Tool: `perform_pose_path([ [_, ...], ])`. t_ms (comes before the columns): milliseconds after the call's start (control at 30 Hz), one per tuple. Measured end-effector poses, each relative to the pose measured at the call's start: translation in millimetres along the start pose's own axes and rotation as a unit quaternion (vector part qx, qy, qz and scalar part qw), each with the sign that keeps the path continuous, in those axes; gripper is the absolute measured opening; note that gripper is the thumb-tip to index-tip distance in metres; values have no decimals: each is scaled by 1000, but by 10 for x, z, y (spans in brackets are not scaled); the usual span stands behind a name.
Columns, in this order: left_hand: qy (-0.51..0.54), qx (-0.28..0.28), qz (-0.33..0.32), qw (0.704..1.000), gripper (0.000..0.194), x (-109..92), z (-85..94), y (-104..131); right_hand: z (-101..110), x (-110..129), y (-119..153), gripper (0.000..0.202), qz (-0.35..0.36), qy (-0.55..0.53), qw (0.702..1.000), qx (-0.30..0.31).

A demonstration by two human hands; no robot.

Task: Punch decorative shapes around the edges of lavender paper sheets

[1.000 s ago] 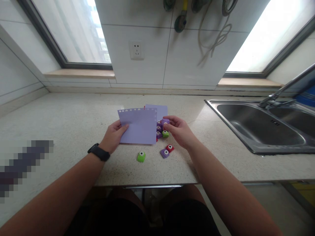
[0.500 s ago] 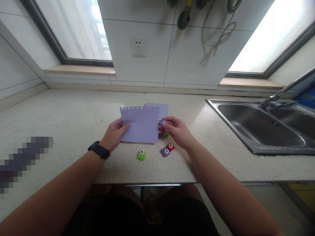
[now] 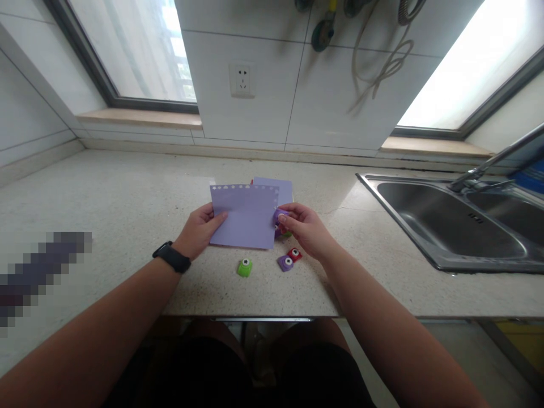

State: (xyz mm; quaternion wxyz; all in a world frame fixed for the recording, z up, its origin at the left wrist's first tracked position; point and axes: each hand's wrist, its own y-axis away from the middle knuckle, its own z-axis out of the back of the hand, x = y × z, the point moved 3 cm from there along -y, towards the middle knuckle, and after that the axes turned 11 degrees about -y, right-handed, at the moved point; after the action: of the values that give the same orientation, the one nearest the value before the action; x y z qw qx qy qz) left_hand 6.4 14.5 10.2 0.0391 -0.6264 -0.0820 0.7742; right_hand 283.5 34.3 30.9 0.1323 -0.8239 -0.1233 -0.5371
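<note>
Single head-worn camera. Viewpoint: above the wearer's lap point(image 3: 323, 368), near the countertop point(image 3: 127, 192). Axis: forward and down, facing 12 o'clock. Coverage: wall point(image 3: 246, 122) at 12 o'clock, sink point(image 3: 480, 264) at 3 o'clock, lap at 6 o'clock.

In front of me a pale, speckled worktop point(image 3: 127, 187) runs along a white tiled wall point(image 3: 250, 122), where I see a socket point(image 3: 242, 80) and a looped cord point(image 3: 393, 68). Bright light fills the left window point(image 3: 140, 51) and the right window point(image 3: 467, 68), each above a narrow sill point(image 3: 140, 117). A steel sink point(image 3: 442, 218) with a tap point(image 3: 471, 175) sits to my right.
</note>
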Motion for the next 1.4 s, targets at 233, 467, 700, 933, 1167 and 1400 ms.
perform_pose_path([
  [233, 1, 0, -1, 1000, 55, 0, -1, 3, -1, -9, 5, 41, -1, -6, 1000, -1],
  [467, 1, -4, -4, 1000, 53, -1, -1, 0, 1, -16, 17, 40, 1, 0, 1000, 9],
  [700, -9, -10, -2, 1000, 54, -1, 3, 1, -10, -7, 17, 42, -2, 7, 1000, 9],
  [933, 2, 3, -2, 1000, 54, 16, -8, 1, -10, -13, 15, 41, -3, 10, 1000, 7],
  [1167, 9, 12, 2, 1000, 54, 29, -17, 11, 12, -30, 7, 41, -2, 12, 1000, 10],
  [1400, 38, 22, 7, 999, 51, 23, -33, 18, 16, -35, 10, 42, -9, -4, 1000, -6],
])
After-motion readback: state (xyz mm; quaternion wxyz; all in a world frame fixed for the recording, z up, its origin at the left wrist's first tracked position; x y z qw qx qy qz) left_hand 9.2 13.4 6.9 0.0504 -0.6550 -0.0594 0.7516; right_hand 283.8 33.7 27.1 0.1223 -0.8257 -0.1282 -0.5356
